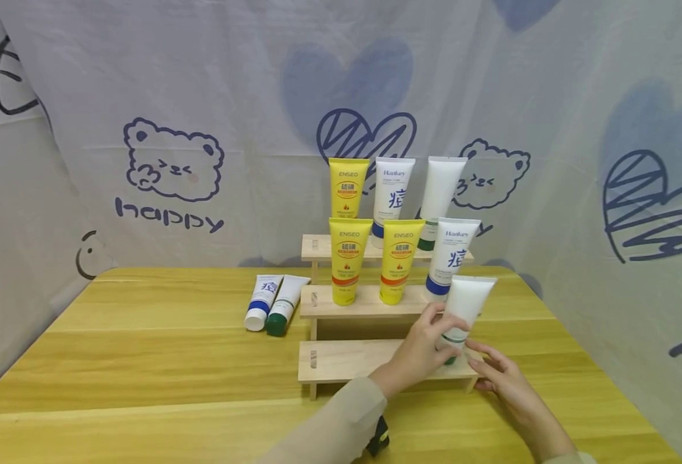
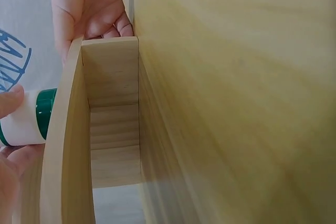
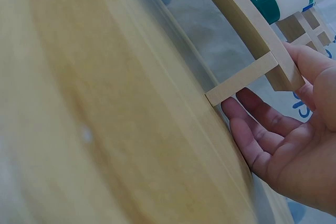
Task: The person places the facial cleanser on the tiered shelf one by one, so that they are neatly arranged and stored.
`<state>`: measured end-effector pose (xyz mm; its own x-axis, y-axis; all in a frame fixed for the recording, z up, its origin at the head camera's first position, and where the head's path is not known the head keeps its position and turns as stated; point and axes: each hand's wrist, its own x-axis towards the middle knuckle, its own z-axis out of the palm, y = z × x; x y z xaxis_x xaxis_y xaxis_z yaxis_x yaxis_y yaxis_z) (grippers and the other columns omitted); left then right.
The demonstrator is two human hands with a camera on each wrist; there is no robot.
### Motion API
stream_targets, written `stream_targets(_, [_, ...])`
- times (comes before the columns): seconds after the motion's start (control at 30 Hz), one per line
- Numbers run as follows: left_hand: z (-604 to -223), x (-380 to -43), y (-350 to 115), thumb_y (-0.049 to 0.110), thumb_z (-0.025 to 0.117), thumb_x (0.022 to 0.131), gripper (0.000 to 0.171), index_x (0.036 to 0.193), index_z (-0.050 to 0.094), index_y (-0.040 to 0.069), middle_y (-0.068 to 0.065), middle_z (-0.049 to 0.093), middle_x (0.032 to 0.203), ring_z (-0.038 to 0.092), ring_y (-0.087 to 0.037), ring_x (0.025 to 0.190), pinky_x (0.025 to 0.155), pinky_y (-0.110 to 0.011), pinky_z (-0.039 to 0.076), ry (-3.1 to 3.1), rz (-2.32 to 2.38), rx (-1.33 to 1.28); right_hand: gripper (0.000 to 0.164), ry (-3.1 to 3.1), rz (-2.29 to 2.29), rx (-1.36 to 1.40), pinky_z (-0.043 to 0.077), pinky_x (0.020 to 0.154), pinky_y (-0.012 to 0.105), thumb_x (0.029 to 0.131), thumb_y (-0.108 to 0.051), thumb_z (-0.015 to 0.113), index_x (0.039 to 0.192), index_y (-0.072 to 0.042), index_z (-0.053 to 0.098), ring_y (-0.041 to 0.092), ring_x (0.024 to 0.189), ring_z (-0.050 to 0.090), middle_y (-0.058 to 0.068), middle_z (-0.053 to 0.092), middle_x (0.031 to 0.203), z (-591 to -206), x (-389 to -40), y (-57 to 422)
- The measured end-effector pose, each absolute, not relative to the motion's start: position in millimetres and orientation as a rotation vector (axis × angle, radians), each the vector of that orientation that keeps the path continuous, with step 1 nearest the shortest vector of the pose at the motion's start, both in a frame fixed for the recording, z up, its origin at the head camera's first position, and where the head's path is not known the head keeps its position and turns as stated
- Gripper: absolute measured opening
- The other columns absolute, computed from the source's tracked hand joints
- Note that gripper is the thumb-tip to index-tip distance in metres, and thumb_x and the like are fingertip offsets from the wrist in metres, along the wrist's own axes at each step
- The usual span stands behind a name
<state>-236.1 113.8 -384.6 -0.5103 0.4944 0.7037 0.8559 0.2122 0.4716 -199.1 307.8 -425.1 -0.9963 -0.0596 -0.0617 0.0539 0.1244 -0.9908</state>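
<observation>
My left hand point(image 1: 419, 351) grips a white tube with a green cap point(image 1: 470, 301) near its lower end. The tube stands cap down, leaning slightly right, at the right end of the lowest step of a three-step wooden display stand point(image 1: 347, 359). In the left wrist view the green cap point(image 2: 45, 108) is at the step's board, partly hidden behind its edge. At that step's right end, my right hand point(image 1: 506, 381) holds the board's corner, with its lower fingers curled by the leg in the right wrist view.
Yellow tubes point(image 1: 350, 258), blue-and-white tubes point(image 1: 452, 248) and another white tube point(image 1: 442, 187) stand on the upper steps. Left of the stand, a blue-and-white tube point(image 1: 262, 299) and a green-capped tube point(image 1: 287, 303) lie on the table point(image 1: 144, 361). A black object point(image 1: 379, 438) shows beside my left sleeve.
</observation>
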Motion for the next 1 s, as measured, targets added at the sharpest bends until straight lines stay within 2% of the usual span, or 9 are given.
stream_targets(0.33, [-387.5, -233.3, 109.2, -0.001, 0.071, 0.072, 0.040, 0.107, 0.056, 0.011, -0.012, 0.037, 0.129, 0.043, -0.017, 0.115, 0.092, -0.016, 0.033, -2.079, -1.152, -1.284, 0.028, 2.307, -2.033, -0.004, 0.048, 0.068, 0.030, 0.089, -0.019, 0.055, 0.117, -0.020, 0.054, 0.017, 0.082, 0.057, 0.006, 0.055, 0.102, -425.8, -198.4, 306.3])
stream_targets(0.5, [-387.9, -231.1, 104.0, 0.004, 0.072, 0.073, 0.032, 0.101, 0.059, 0.011, -0.011, 0.036, 0.130, 0.044, -0.016, 0.115, 0.093, -0.017, 0.033, -2.063, -1.078, -1.238, 0.023, 2.309, -2.041, -0.023, 0.048, 0.067, 0.029, 0.089, -0.018, 0.055, 0.110, -0.028, 0.056, 0.015, 0.081, 0.058, 0.004, 0.056, 0.100, -426.6, -198.3, 306.6])
stream_targets(0.63, [-384.5, -227.1, 97.1, 0.012, 0.072, 0.075, 0.025, 0.098, 0.061, 0.012, -0.009, 0.038, 0.129, 0.045, -0.015, 0.113, 0.091, -0.018, 0.036, -2.083, -1.058, -1.197, 0.024, 2.316, -2.043, -0.055, 0.049, 0.067, 0.029, 0.089, -0.016, 0.054, 0.109, -0.029, 0.056, 0.016, 0.081, 0.058, 0.006, 0.056, 0.099, -426.8, -198.2, 306.8])
stream_targets(0.8, [-378.7, -220.2, 86.6, 0.018, 0.070, 0.077, 0.028, 0.103, 0.060, 0.011, -0.008, 0.043, 0.124, 0.045, -0.014, 0.112, 0.090, -0.018, 0.036, -2.129, -1.021, -1.215, 0.026, 2.310, -2.043, -0.045, 0.049, 0.068, 0.030, 0.089, -0.016, 0.054, 0.114, -0.023, 0.055, 0.017, 0.081, 0.058, 0.008, 0.056, 0.100, -426.7, -198.1, 306.4])
stream_targets(0.9, [-376.3, -217.9, 78.5, 0.018, 0.070, 0.078, 0.030, 0.104, 0.060, 0.010, -0.006, 0.046, 0.122, 0.046, -0.012, 0.110, 0.089, -0.018, 0.037, -2.159, -1.023, -1.197, 0.025, 2.327, -2.032, -0.036, 0.049, 0.067, 0.030, 0.089, -0.016, 0.054, 0.112, -0.026, 0.056, 0.017, 0.081, 0.058, 0.008, 0.055, 0.101, -426.9, -198.2, 306.4])
stream_targets(1.0, [-375.9, -217.9, 70.8, 0.016, 0.070, 0.077, 0.028, 0.103, 0.060, 0.009, -0.006, 0.049, 0.119, 0.047, -0.012, 0.109, 0.089, -0.018, 0.038, -2.168, -1.074, -1.171, 0.023, 2.336, -2.032, -0.008, 0.049, 0.067, 0.030, 0.089, -0.017, 0.055, 0.105, -0.033, 0.057, 0.017, 0.082, 0.058, 0.008, 0.055, 0.102, -426.7, -198.7, 306.0])
